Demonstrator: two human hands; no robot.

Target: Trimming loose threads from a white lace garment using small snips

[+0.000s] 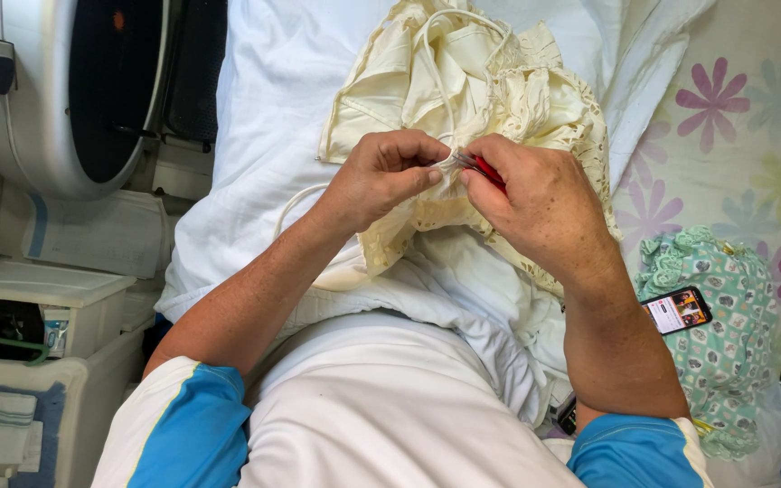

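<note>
A cream lace-trimmed garment (463, 81) lies bunched on a white cloth (264, 117) over my lap. My left hand (381, 176) pinches a thin cream strap or fold of the garment between thumb and fingers. My right hand (535, 203) meets it from the right and grips a small red-handled tool (488, 170) whose metal tip touches the pinched fabric. A loop of cream cord (449, 27) trails over the top of the garment. The tool's far end is hidden inside my fist.
A phone (677, 310) with a lit screen rests on a green patterned cloth (725, 352) at the right. Flower-printed fabric (734, 126) covers the right side. A round white machine (56, 90) and white plastic bins (38, 298) stand at the left.
</note>
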